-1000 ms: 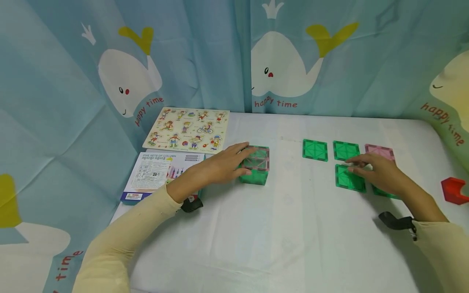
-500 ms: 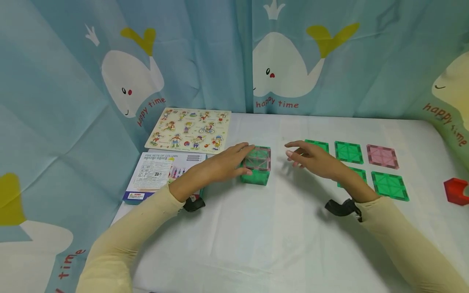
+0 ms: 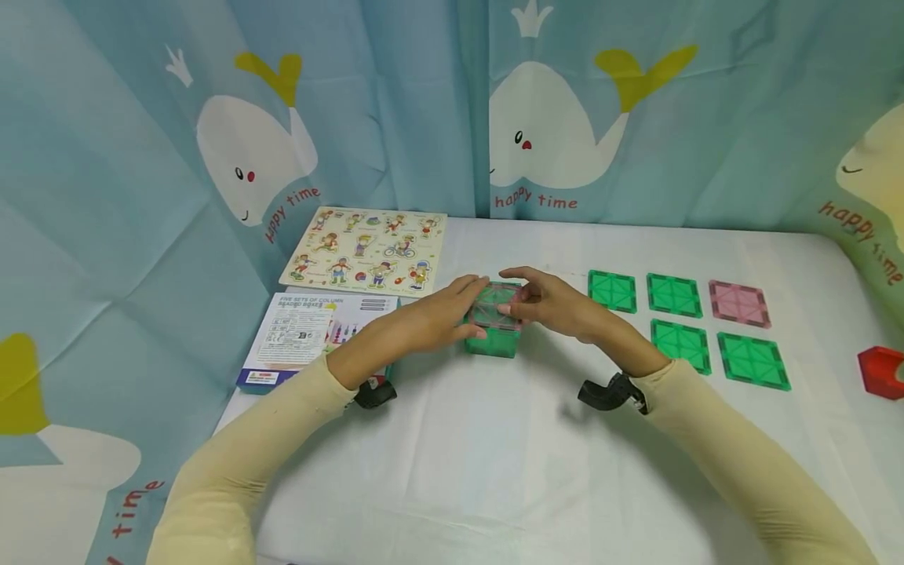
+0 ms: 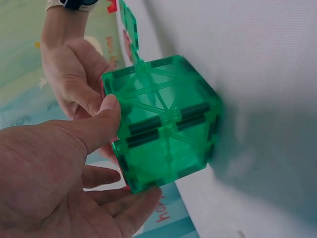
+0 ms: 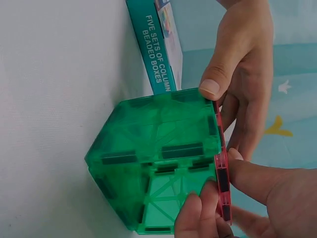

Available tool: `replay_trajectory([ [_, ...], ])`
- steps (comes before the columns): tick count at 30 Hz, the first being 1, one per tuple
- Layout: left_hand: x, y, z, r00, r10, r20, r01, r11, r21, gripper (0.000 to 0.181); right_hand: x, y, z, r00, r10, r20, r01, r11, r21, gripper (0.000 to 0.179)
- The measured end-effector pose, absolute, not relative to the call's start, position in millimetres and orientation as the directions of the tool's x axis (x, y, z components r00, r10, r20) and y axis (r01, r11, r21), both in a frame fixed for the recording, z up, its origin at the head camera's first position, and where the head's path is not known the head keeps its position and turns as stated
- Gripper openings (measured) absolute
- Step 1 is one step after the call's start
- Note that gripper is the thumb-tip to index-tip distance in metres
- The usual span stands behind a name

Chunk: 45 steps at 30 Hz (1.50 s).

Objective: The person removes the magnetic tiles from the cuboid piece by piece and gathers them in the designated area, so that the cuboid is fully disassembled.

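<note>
A cube of green magnetic tiles (image 3: 490,339) with a pink tile (image 3: 494,304) as its top stands mid-table. My left hand (image 3: 475,310) holds the cube's left side, thumb on the near top edge and fingers along the far side. In the left wrist view the thumb (image 4: 106,116) presses the cube (image 4: 166,131). My right hand (image 3: 512,297) pinches the right edge of the pink tile. The right wrist view shows that pink tile (image 5: 222,173) edge-on between the thumb and fingers of my right hand (image 5: 225,198), on the green cube (image 5: 158,158).
Several loose green tiles (image 3: 674,295) and one pink tile (image 3: 738,303) lie flat to the right on the white table (image 3: 494,455). A red piece (image 3: 881,371) sits at the right edge. A picture puzzle board (image 3: 366,251) and a toy box (image 3: 311,333) lie at left, curtains behind.
My right hand has left the loose tiles on the right and moved left onto the cube's pink top. The left hand has stayed on the cube.
</note>
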<state>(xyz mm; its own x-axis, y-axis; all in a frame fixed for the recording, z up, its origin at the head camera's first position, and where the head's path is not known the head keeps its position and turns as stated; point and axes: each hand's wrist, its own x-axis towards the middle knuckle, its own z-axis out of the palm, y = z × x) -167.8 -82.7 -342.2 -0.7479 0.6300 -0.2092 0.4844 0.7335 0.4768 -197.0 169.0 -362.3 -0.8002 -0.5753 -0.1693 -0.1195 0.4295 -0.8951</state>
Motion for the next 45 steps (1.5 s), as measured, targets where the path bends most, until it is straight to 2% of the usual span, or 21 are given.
replay_trajectory([
  [7, -168.7, -83.0, -342.5, -0.750, 0.628, -0.210, 0.475, 0.731, 0.490, 0.091, -194.0, 167.3, -362.9, -0.801, -0.586, -0.118, -0.178, 0.423, -0.888, 0.051],
  [16, -169.2, -83.7, -341.6, -0.751, 0.617, -0.234, 0.456, 0.741, 0.493, 0.093, -193.2, 167.4, -360.3, -0.815, -0.578, -0.026, -0.274, 0.425, -0.863, 0.047],
  [31, -169.1, -84.5, -339.2, -0.750, 0.615, -0.243, 0.449, 0.743, 0.496, 0.097, -208.5, 176.7, -345.0, -0.776, -0.627, -0.070, -0.302, 0.466, -0.831, 0.039],
  [39, -168.2, -85.5, -341.4, -0.761, 0.617, -0.200, 0.436, 0.715, 0.547, 0.113, -199.6, 177.8, -343.4, -0.765, -0.642, 0.057, -0.436, 0.451, -0.779, 0.037],
  [45, -168.9, -86.2, -342.5, -0.768, 0.612, -0.190, 0.430, 0.712, 0.554, 0.116, -192.8, 180.6, -343.0, -0.776, -0.616, 0.137, -0.502, 0.472, -0.725, 0.037],
])
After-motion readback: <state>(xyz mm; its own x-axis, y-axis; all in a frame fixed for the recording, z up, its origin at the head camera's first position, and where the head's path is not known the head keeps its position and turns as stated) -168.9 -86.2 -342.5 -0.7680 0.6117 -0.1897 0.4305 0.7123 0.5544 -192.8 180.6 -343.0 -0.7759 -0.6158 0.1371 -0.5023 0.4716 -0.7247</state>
